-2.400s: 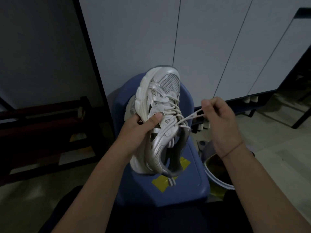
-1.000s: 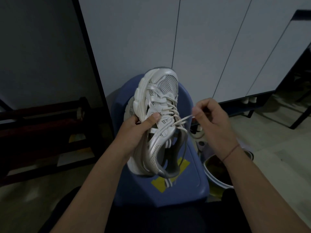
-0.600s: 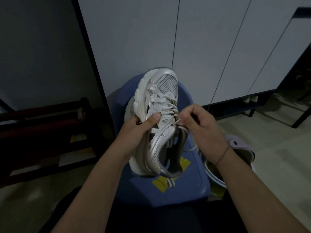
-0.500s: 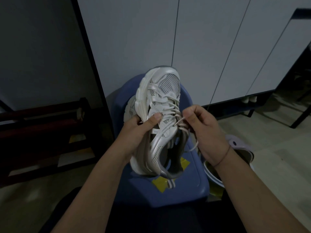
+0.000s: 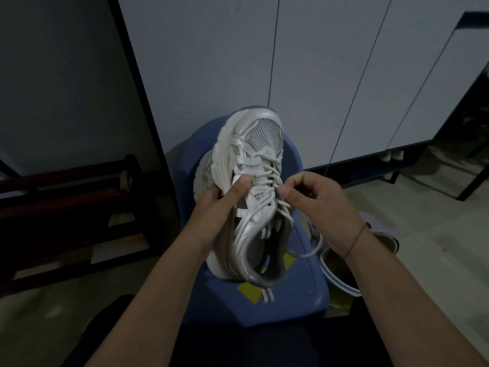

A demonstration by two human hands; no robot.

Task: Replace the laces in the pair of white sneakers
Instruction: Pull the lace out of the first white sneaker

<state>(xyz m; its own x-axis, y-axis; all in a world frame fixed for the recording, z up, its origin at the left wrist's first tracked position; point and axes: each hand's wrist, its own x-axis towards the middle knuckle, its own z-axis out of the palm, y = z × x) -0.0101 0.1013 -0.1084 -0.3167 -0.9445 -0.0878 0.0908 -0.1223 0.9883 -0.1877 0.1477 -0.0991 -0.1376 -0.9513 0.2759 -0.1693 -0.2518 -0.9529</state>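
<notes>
The left hand [image 5: 215,210] grips the white sneaker [image 5: 255,144] along its sole edge, thumb pressed on the side panel beside the eyelets. It holds the shoe toe-up and tilted over the blue chair [image 5: 296,295]. The right hand [image 5: 321,205] is at the lacing, its fingers [image 5: 299,181] curled, with thumb and forefinger pinched narrow on the white lace [image 5: 312,250] near the upper eyelets. Which eyelet is hard to make out in the dim light. The lace's loose length droops in a loop below the right wrist. Yellow tape [image 5: 250,292] shows on the chair seat beneath the heel.
</notes>
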